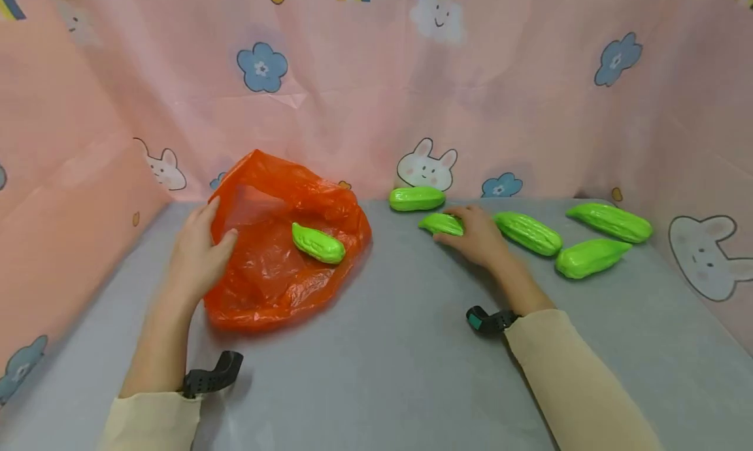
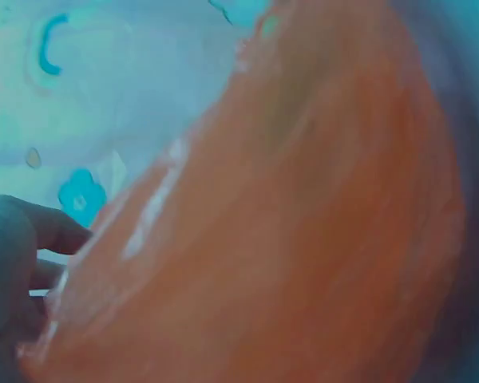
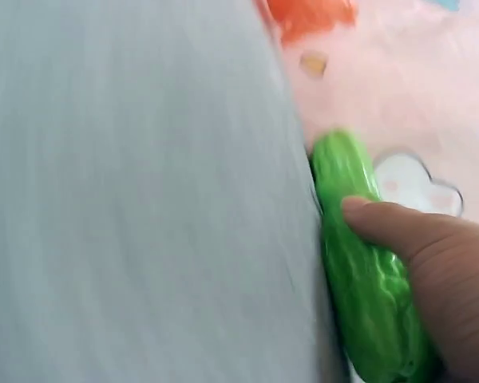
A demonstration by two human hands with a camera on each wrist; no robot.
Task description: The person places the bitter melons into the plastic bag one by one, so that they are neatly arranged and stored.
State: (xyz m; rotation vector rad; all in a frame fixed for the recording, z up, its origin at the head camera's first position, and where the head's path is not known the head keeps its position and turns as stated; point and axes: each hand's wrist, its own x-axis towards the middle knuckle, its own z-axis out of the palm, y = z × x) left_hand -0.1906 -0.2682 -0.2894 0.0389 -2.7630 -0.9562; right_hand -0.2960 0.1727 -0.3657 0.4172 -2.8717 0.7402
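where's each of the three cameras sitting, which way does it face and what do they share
Head: on the head, facing forward and down over the grey table; the left hand, right hand and both sleeves show.
Left wrist: on that wrist, facing the orange bag and patterned backdrop; part of the left hand shows, blurred.
Right wrist: on that wrist, view tilted, facing table and backdrop; part of the right hand shows over a green gourd.
Shared: head and left wrist both show the left hand and orange bag.
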